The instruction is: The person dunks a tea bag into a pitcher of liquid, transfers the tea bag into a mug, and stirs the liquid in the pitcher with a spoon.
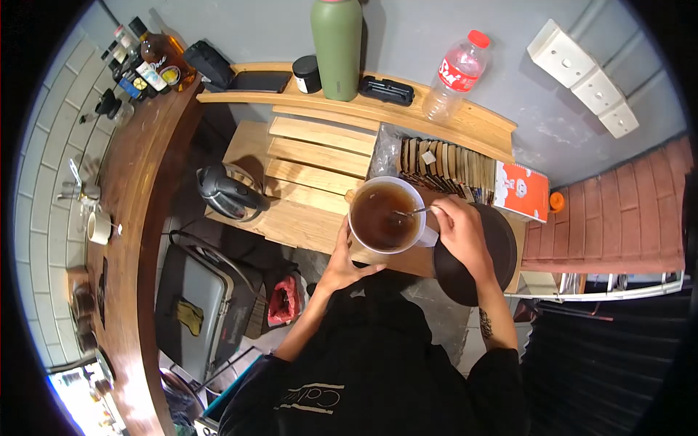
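Observation:
A large white mug [429, 237] with brown liquid [385, 218] in it is in the middle of the head view, its handle toward the right. My left hand [340, 263] holds the mug at its near left side, fingers along the wall and thumb stretched across the front. Between the pinched fingers of my right hand [463, 234] is the thin metal handle of what looks like a spoon [416, 211]. The spoon's lower end dips into the liquid and is hidden there. Whether the mug rests on the wooden table [305, 218] or is lifted, I cannot tell.
Behind the mug stand a row of books [454, 163] and an orange notebook [522, 190]. A black kettle [227, 192] sits to the left. The back shelf [400, 110] carries a green bottle [337, 51] and a plastic bottle [454, 80]. A dark round seat [487, 269] lies under my right forearm.

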The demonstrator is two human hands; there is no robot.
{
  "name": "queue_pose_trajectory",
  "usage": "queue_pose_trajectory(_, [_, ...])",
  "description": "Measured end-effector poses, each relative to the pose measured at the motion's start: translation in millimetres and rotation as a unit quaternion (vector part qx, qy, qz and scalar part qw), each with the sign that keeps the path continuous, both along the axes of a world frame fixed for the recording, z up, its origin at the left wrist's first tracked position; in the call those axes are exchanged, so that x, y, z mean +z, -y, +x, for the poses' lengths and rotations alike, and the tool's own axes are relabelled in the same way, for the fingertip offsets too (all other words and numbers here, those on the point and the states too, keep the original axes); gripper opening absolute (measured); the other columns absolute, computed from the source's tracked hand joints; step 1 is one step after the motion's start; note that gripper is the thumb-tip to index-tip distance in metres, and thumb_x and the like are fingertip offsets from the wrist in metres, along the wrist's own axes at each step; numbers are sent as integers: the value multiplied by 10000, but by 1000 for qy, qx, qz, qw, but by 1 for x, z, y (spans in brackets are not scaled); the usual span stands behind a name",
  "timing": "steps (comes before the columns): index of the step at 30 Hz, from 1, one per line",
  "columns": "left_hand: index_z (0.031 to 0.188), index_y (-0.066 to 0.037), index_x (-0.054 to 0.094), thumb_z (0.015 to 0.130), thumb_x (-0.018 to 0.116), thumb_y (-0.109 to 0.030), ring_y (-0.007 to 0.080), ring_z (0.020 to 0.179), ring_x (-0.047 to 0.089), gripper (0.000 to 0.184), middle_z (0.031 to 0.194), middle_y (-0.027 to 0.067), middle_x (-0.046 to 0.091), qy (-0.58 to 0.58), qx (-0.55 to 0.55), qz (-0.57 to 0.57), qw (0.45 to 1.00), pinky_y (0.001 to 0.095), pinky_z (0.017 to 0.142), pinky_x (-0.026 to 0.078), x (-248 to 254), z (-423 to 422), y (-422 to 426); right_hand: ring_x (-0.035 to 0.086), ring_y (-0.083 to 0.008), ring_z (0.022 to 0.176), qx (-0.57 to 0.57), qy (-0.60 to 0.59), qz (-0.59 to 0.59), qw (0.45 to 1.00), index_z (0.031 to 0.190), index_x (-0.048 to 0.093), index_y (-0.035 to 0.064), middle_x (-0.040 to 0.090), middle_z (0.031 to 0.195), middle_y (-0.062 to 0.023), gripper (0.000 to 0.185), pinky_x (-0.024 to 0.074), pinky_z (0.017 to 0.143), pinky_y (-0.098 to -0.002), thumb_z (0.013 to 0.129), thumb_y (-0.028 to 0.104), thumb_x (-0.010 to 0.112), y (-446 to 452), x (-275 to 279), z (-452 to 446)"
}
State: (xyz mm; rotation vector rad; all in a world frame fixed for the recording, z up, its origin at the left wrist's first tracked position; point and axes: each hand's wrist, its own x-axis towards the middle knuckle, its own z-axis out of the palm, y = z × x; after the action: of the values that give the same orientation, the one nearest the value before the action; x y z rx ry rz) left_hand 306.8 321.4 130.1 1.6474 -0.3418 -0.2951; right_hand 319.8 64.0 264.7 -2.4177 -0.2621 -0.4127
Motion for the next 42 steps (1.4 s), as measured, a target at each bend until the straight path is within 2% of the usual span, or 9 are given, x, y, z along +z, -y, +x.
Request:
queue_pose_trajectory(8, [1589,-27,118,580,1004,-207,317,1480,347,1355,1581,185,327,34,98,-104,989,459,1212,323,-20,10,48,658,-332,758,135,7,-151,979,901,716,14,607,842,-127,63,527,658,-440,852,48,694,-4,-24,40])
queue_pose_trajectory(11, [1589,-30,117,571,1009,-221,321,1479,348,1367,1581,187,326,73,113,-83,987,464,1211,322,-31,8,48,659,-325,781,152,2,-192,970,870,699,-18,610,840,-128,78,529,697,-438,847,53,677,-2,-25,41])
queue_pose_trajectory(12, [1593,-33,101,571,1010,-229,323,1481,344,1382,1588,190,314,80,115,-78,987,471,1210,320,-39,8,48,670,-299,892,165,-21,-222,961,885,710,-2,625,857,-125,136,539,776,-426,761,29,666,-1,-23,38])
queue_pose_trajectory(16, [1600,-42,73,569,1010,-231,332,1483,340,1406,1592,193,306,85,119,-53,988,470,1209,319,-47,6,47,671,-310,853,206,-67,-252,943,804,699,4,640,847,-122,64,531,768,-437,772,56,684,3,-18,28])
queue_pose_trajectory(19, [1603,-50,57,580,1006,-230,340,1487,333,1407,1590,193,312,85,123,-12,989,464,1208,321,-49,3,46,622,-367,744,222,-89,-164,957,718,602,-16,574,744,-149,112,471,672,-482,817,26,634,2,-29,21])
queue_pose_trajectory(26, [1606,-53,52,598,1000,-233,340,1490,330,1396,1595,191,308,82,125,-50,988,458,1204,326,-39,1,47,623,-382,725,234,-79,-71,966,774,651,5,598,774,-153,86,467,626,-476,853,39,656,-43,-41,40])
queue_pose_trajectory(33, [1603,-29,70,581,1003,-338,350,1502,295,1418,1607,204,270,107,149,-12,983,467,1229,273,-45,2,47,652,-389,737,178,28,-137,974,757,668,-5,645,808,-170,102,501,656,-484,851,31,652,-50,-44,80])
queue_pose_trajectory(39, [1601,-22,80,590,996,-363,363,1498,295,1407,1598,218,276,128,147,-50,980,475,1227,270,-41,3,48,653,-385,750,158,-18,-176,971,755,659,-16,630,794,-156,114,504,669,-482,854,37,646,-7,-17,57])
queue_pose_trajectory(42, [1601,-22,85,586,999,-356,359,1494,306,1407,1594,215,286,139,147,-53,978,474,1222,280,-42,4,48,635,-380,748,235,-80,-175,953,784,676,3,611,777,-154,92,486,668,-481,849,66,660,0,-20,44])
